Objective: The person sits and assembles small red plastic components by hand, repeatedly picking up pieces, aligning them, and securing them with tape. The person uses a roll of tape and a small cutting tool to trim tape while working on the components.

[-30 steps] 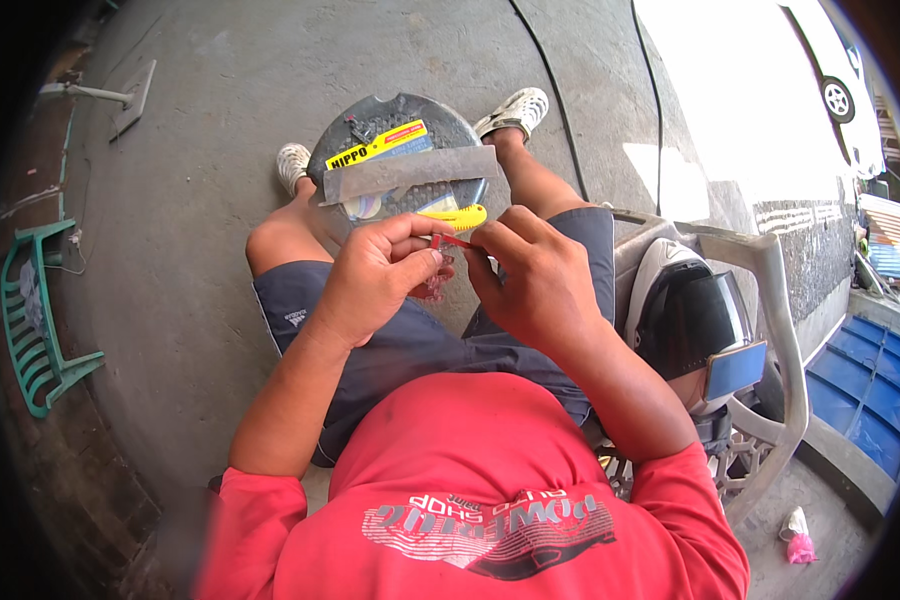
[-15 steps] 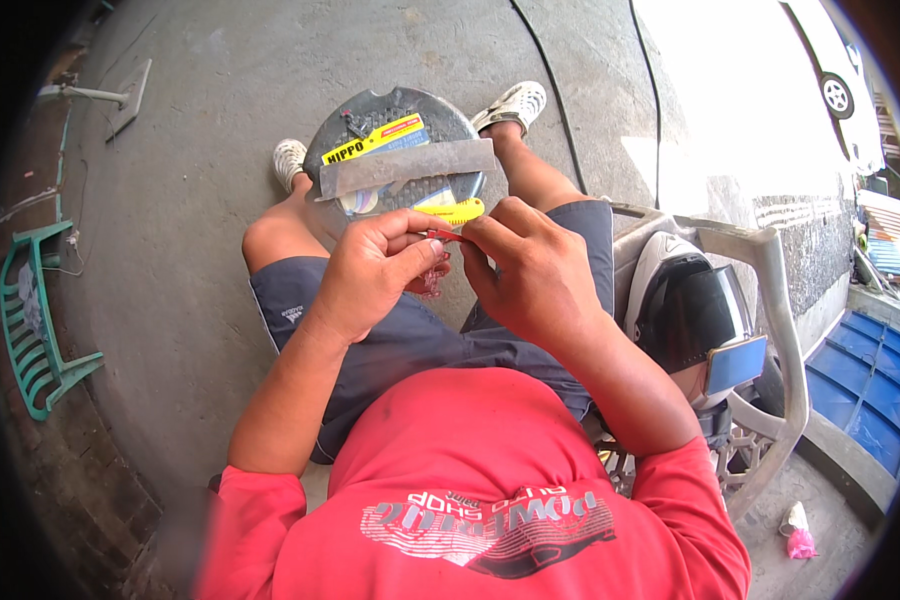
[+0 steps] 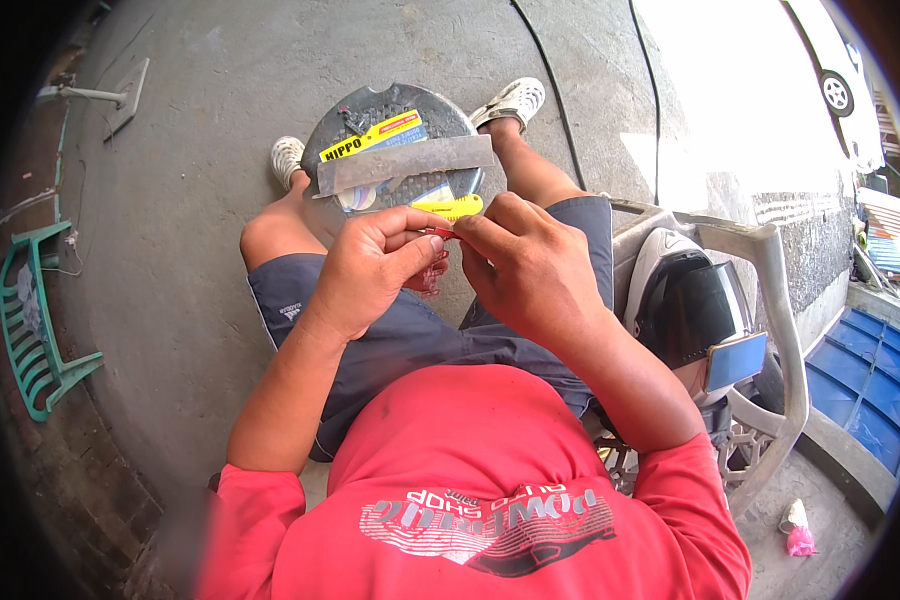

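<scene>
Both hands meet over my lap, just on the near side of a round dark stool (image 3: 440, 112). A small red strip (image 3: 440, 233) is pinched between the thumb and fingers of my left hand (image 3: 365, 275). My right hand (image 3: 530, 255) has its fingertips closed on the strip's other end, partly hiding it. Below my left fingers hangs a reddish, see-through crumpled piece (image 3: 427, 279); whether it joins the strip I cannot tell. On the stool, beyond my hands, lie a yellow ridged handle (image 3: 454, 207), a long greyish flat strip (image 3: 405, 165) and a yellow-and-blue package card (image 3: 375, 137).
To my right a black-and-white helmet (image 3: 682, 305) rests by a grey plastic chair (image 3: 788, 330). A green plastic chair (image 3: 45, 330) is at the far left. Two black cables (image 3: 548, 70) cross the concrete floor. A blue panel (image 3: 860, 380) lies at right, a car (image 3: 838, 95) beyond.
My right fingertips have shifted slightly left and closer to my left hand, covering more of the red strip. The stool and its things look unmoved.
</scene>
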Action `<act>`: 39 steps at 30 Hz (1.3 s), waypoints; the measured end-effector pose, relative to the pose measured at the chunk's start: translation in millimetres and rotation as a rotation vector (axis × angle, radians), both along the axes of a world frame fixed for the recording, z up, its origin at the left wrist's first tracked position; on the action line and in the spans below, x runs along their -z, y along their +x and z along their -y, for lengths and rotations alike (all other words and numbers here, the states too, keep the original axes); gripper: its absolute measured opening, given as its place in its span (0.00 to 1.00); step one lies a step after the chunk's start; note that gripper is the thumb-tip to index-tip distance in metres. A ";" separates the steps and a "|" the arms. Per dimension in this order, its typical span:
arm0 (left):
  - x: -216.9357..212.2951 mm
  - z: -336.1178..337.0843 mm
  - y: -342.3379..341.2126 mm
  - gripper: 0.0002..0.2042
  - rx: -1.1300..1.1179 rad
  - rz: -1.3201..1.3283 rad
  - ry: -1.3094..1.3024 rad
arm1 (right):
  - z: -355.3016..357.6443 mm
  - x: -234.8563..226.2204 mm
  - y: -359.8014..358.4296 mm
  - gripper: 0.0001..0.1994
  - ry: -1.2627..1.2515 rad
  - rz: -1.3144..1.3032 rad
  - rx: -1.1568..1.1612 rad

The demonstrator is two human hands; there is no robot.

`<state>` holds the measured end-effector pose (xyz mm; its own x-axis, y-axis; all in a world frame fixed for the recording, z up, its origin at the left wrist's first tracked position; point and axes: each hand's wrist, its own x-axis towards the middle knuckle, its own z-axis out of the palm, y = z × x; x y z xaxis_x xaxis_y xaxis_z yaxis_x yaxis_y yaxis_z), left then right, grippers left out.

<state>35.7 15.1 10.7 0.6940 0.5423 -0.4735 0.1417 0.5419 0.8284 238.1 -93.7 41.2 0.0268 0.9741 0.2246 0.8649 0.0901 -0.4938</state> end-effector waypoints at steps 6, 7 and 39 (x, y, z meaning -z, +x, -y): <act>-2.8 0.8 -0.4 0.12 -0.002 -0.010 0.001 | 1.1 1.8 -0.6 0.08 0.023 -0.004 -0.010; -3.1 0.8 -0.4 0.12 -0.002 -0.013 0.002 | 1.1 1.5 -0.9 0.08 0.021 -0.001 -0.010; 1.7 14.3 -2.3 0.11 -0.084 0.017 0.066 | 6.4 -3.1 -12.5 0.09 0.031 0.012 0.055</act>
<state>33.4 0.8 9.1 0.6525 0.6285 -0.4233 0.0835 0.4956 0.8645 225.7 -100.1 44.3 0.0768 0.9637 0.2556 0.8750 0.0578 -0.4807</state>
